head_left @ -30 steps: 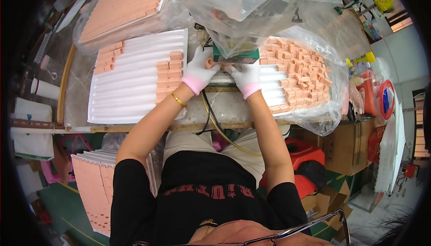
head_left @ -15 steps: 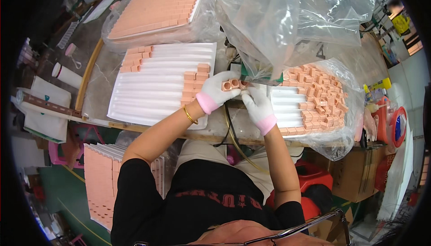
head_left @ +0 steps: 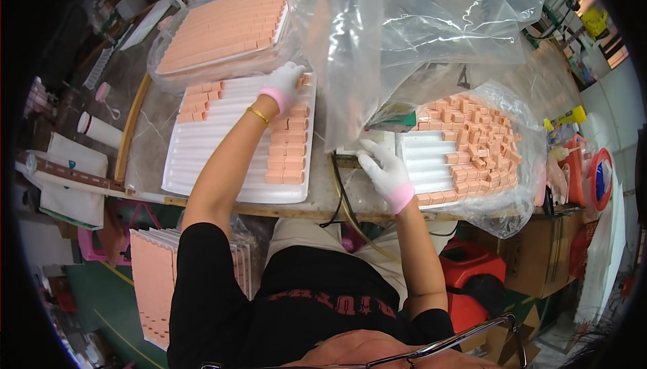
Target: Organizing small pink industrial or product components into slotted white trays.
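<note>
My left hand (head_left: pixel 285 80), in a white glove with a pink cuff, is at the far right corner of a white ribbed tray (head_left: pixel 222 146). Its fingers are closed on small peach blocks (head_left: pixel 304 80), partly hidden under the glove. Below it, short rows of peach blocks (head_left: pixel 286 162) lie along the tray's right side, and a smaller group (head_left: pixel 195 104) sits at its far left. My right hand (head_left: pixel 385 172), gloved alike, holds nothing; its fingers are apart beside a green and white fixture (head_left: pixel 394 125), left of a second ribbed tray (head_left: pixel 426 160).
Loose peach blocks (head_left: pixel 480 140) heap on the second tray, with clear plastic around it. A large clear plastic bag (head_left: pixel 431 25) hangs over the fixture. A full wrapped tray (head_left: pixel 226 28) lies at the far left. Cables (head_left: pixel 342 190) run over the table's front edge.
My left hand has moved left and away from me, from beside the fixture to the tray's far right corner, carrying the holed blocks. My right hand stays near the fixture, its fingers now apart.
</note>
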A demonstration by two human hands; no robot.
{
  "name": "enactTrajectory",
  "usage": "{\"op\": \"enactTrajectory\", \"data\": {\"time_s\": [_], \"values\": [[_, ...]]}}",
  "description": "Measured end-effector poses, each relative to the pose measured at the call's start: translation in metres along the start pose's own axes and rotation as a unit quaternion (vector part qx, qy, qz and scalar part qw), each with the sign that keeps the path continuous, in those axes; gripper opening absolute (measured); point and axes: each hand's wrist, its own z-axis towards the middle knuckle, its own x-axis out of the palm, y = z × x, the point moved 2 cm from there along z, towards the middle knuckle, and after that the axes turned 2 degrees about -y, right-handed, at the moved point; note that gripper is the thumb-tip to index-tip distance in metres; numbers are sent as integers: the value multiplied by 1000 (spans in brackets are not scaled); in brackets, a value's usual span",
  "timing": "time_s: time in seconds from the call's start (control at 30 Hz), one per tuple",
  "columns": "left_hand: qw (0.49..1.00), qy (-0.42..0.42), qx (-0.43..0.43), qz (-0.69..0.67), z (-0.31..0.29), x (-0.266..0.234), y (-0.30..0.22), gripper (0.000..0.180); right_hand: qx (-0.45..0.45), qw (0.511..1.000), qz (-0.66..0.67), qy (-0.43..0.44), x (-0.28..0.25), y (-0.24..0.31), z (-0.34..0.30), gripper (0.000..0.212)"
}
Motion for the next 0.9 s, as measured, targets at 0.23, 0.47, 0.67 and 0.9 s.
{"op": "enactTrajectory", "data": {"time_s": [0.23,0.47,0.67,0.9], "values": [[970,215,-111,-25,-23,-27,-57,69,-17,1000,-6,8,-18,2,-12,37],[866,70,-303,-393,-26,-6,-66,60,-38,998,-32,-38,-33,5,-19,34],[848,32,-285,-445,-39,-4,-10,65,-107,950,-245,-161,-80,-9,10,28],[859,-118,-276,-414,-34,-27,44,69,-112,795,-568,-182,-140,-36,75,38]]}}
